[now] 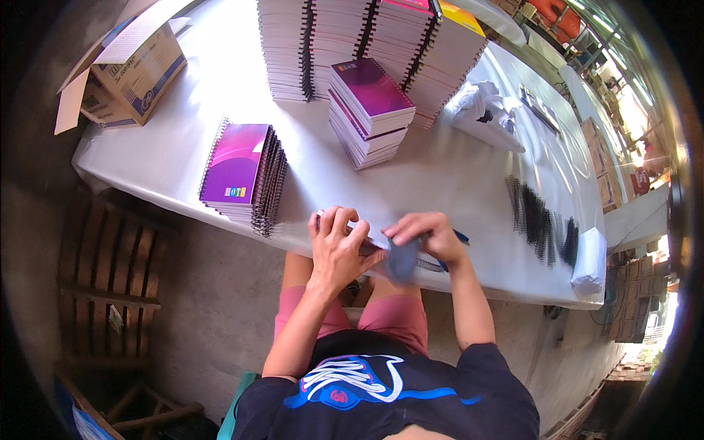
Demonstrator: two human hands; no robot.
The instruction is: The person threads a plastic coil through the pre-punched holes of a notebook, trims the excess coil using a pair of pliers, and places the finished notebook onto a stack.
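- Notebook [367, 246] — at near table [440, 176] edge, mostly hidden under both hands.
- Left hand [336, 246] — fingers curled, pressing on it.
- Right hand [425, 236] — closed on grey cloth [402, 260].
- Purple stack [246, 172] to the left.

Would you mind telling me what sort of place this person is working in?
Probably a small notebook-binding workshop. Tall stacks of spiral-bound notebooks stand on a long white-covered table, loose black binding coils lie at its right end, and an open cardboard box sits at its left corner.

1 open brown-and-blue cardboard box [130, 70] at table's [440, 169] far-left corner.
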